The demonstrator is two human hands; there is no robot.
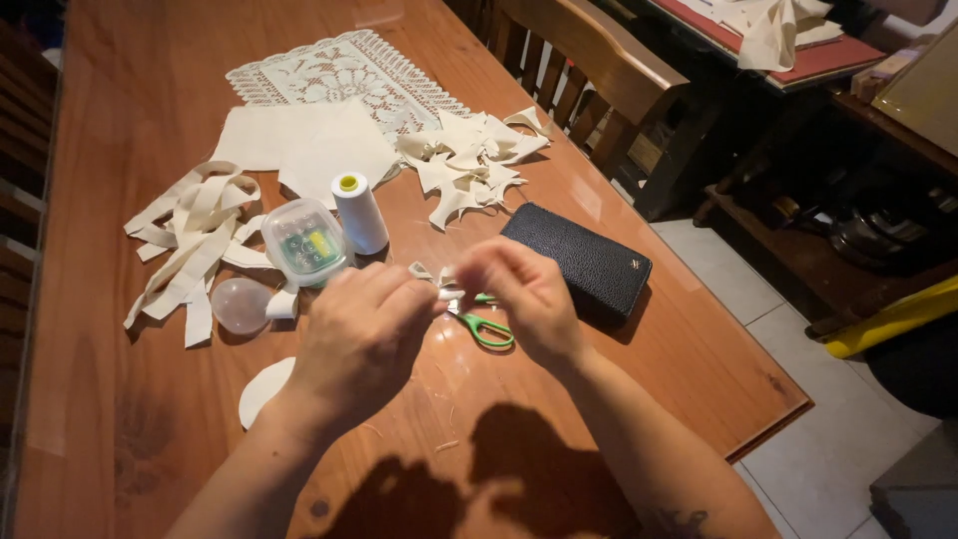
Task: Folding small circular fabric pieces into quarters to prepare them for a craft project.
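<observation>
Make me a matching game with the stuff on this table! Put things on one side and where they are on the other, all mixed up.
Things:
1. thread spool
2. black wallet
3. green scissors
4. lace doily

Places:
A. at the far end of the table
B. just under the two hands
C. standing upright beside the clear plastic box
D. lying to the right of the right hand

Pairs: 1-C, 2-D, 3-B, 4-A
</observation>
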